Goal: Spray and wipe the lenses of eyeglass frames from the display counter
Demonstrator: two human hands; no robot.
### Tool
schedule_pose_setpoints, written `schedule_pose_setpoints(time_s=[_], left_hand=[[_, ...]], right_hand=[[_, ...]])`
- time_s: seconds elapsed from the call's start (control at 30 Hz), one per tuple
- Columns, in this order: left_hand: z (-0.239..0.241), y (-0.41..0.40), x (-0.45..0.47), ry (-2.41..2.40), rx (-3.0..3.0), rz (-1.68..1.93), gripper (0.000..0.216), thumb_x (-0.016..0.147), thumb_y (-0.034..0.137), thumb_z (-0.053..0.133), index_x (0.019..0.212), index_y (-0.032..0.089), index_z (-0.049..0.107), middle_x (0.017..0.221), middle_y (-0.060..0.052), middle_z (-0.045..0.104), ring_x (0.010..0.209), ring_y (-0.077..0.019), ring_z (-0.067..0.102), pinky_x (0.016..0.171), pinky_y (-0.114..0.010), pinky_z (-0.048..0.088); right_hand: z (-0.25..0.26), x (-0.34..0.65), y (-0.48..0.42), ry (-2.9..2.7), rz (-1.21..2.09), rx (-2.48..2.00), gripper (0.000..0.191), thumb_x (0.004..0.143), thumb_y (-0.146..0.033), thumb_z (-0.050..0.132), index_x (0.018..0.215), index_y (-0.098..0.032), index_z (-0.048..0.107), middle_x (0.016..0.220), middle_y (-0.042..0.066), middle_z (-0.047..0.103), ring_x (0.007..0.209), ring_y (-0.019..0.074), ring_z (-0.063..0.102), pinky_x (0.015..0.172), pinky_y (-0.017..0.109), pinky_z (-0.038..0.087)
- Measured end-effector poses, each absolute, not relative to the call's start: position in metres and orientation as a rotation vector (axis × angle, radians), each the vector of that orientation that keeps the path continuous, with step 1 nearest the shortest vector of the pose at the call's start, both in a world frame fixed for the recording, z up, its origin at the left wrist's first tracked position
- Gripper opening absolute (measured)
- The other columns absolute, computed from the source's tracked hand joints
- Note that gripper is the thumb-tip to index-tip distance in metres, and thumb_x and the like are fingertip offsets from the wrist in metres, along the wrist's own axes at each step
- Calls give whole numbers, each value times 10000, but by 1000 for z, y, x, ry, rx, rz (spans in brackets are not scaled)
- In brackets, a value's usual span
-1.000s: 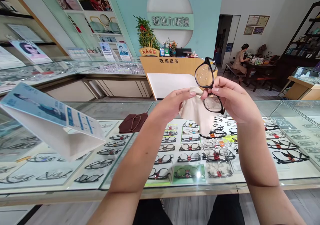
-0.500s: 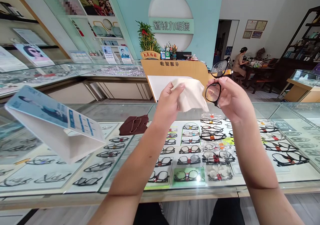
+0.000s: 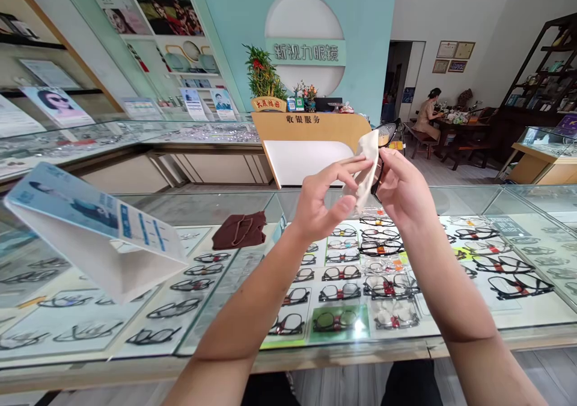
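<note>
A pair of black-framed eyeglasses [image 3: 395,130] is raised above the glass counter, pinched between the thumb and fingers of my right hand [image 3: 403,186]. My left hand [image 3: 327,198] has a cream lens cloth [image 3: 368,147] between its thumb and fingers, and the cloth lies against the near side of the glasses. One lens is mostly covered by the cloth and my fingers. The other lens shows above my right hand.
Rows of eyeglasses [image 3: 341,272] lie inside the glass display counter [image 3: 238,352]. On its top are a brown drawstring pouch [image 3: 238,230] and a tilted white-and-blue sign [image 3: 97,225]. Behind stands a cashier desk [image 3: 311,129]. A person [image 3: 430,115] sits at a far table.
My left hand has moved right and brought the cloth against the glasses. The glasses have shifted slightly left and turned in my right hand. The camera view has moved a little.
</note>
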State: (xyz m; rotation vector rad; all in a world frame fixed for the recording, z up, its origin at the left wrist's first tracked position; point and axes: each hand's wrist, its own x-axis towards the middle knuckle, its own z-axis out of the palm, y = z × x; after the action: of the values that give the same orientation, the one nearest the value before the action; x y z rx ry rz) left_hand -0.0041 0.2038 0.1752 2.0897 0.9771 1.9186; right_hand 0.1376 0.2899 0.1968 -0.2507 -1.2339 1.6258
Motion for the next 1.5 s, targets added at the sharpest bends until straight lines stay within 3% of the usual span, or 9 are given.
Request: schedule_pose_setpoints(time_s=[0.1,0.23,0.4,0.6,0.73,0.93,1.23,1.37,1.5], left_hand=[[175,206,-1,994,1939,2036,482,1016,688,542,855,247,651,1069,-110,824,1328,-315,683,1198,-558,462],[173,211,6,1051,1668,2147,342,915,527,801,922,255,595,852,-30,748,1171,-245,729,1053,-407,544],[176,217,2,1023,1511,2170,576,673,478,996,990,265,564,976,3,659,1025,-176,677,840,-273,531],[188,211,-16,1144,1460,1617,548,669,612,957,915,202,691,876,-22,711,810,-172,643,752,-292,512],[190,209,-16,1082,1442,1595,533,669,622,958,875,185,733,843,-18,723,786,-165,640,766,-293,515],[187,211,-9,902,1324,1511,565,636,594,990,867,191,669,728,8,683,659,-141,621,660,-277,495],[180,211,3,917,1273,1629,580,610,618,989,788,188,642,694,17,653,602,-126,572,606,-280,462],[176,215,8,941,1255,1807,587,634,653,963,891,197,699,779,11,683,684,-135,611,651,-276,484],[173,217,13,967,1269,1973,593,718,690,899,1041,224,727,896,-2,718,816,-163,665,726,-284,517]], right_hand=[[196,135,287,-1241,1631,-284,323,788,-436,877,820,-253,613,858,-18,670,852,151,668,796,289,559],[193,128,281,-1283,1608,-253,360,773,-453,886,806,-252,589,834,-37,635,818,136,629,791,278,532],[194,124,272,-1312,1578,-241,339,777,-422,873,809,-260,578,818,-48,601,787,129,570,789,272,507],[194,125,271,-1377,1571,-221,365,766,-445,895,820,-261,584,838,-44,597,778,130,544,749,263,481],[194,125,272,-1383,1602,-195,364,749,-439,909,817,-262,598,841,-42,602,791,133,553,753,260,482],[194,125,275,-1396,1699,-179,397,731,-465,903,833,-270,573,882,-27,640,822,159,596,751,281,511],[193,121,279,-1398,1739,-149,418,718,-496,896,796,-263,558,977,-9,692,872,173,642,749,293,539],[193,121,278,-1392,1733,-117,392,744,-477,880,808,-261,559,1008,-15,691,891,157,655,797,288,546],[194,121,273,-1421,1706,-157,359,764,-475,856,817,-266,569,1080,6,734,1043,204,694,892,334,574]])
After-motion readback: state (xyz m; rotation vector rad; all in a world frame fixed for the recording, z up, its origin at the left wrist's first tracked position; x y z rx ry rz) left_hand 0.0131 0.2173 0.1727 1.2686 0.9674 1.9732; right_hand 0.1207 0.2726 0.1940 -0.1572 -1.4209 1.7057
